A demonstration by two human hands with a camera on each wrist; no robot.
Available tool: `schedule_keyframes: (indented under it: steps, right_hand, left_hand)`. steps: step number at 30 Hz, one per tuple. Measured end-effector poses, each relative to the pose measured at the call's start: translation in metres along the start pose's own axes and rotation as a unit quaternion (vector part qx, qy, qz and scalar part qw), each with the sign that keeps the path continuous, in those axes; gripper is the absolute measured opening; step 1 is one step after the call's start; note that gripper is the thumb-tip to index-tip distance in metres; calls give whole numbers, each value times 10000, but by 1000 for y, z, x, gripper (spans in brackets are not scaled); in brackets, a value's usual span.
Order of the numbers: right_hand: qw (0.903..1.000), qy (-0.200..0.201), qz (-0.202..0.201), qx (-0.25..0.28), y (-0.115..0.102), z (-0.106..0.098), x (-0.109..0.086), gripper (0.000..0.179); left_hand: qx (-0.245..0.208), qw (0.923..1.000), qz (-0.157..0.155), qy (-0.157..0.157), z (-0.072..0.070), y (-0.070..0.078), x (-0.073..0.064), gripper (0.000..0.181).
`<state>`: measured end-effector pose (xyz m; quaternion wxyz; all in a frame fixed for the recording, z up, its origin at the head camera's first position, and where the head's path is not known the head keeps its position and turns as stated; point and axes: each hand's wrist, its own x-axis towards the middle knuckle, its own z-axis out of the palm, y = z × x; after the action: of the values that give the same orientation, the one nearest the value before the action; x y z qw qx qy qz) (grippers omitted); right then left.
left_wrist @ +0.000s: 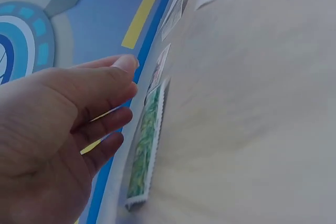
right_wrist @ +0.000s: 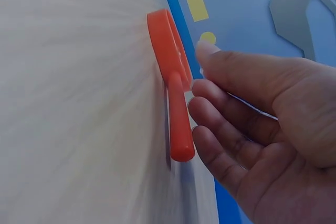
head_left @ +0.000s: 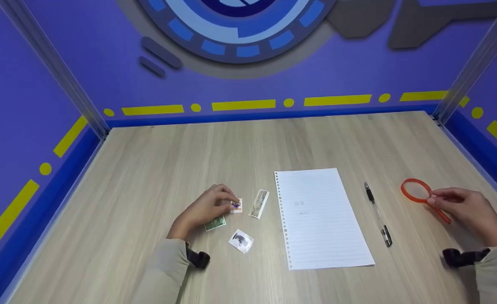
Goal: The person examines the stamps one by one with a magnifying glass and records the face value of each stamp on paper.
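My left hand (head_left: 206,207) hovers low over the small stamps with its fingers loosely bent and nothing between them. Its fingertips overlap an orange-and-purple stamp (head_left: 237,206) in the head view. Under its palm side lies a green stamp (left_wrist: 145,145) with toothed edges, partly hidden from above. A long narrow stamp (head_left: 259,204) and a white stamp with a dark figure (head_left: 240,241) lie nearby. On the right, an orange magnifying glass (head_left: 416,190) lies on the table. Beside its handle (right_wrist: 180,124) is my right hand (head_left: 470,207), fingers relaxed and apart from it in the right wrist view.
A lined sheet of paper (head_left: 324,228) with faint writing lies mid-table. Between it and the magnifying glass is a black-and-clear pen (head_left: 377,211). Blue-purple panels (head_left: 240,93) wall the wooden table (head_left: 168,160) at the back and both sides.
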<state>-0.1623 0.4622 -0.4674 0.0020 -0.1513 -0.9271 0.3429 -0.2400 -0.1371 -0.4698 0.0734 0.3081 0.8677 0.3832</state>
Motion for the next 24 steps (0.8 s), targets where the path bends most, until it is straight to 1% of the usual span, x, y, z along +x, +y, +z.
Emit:
schedule_keyframes:
  steps: [2, 6, 11, 16, 19, 24]
  right_hand:
    - [10000, -15, 89, -16, 1, 0, 0, 74]
    - [9994, -112, 304, -116, 1, -1, 2, 81]
    - [9982, -248, 499, -241, 2, -1, 4, 87]
    - [9973, -285, 618, -271, 4, 0, 5, 90]
    - [9968, -335, 656, -319, 6, 1, 7, 87]
    - [9970, -421, 552, -348, 1, 0, 5, 68]
  left_hand:
    - [-66, 9999, -147, -40, 0, -1, 0, 16]
    - [-168, 9992, -338, -105, 1, -3, -1, 16]
    - [-209, 9987, -447, -139, 2, -7, -2, 17]
    - [-344, 9983, -460, -131, 4, -12, -2, 19]
    - [-381, 9982, -446, -102, 4, -13, -2, 19]
    - [-619, 9971, -437, -98, 6, -14, -2, 18]
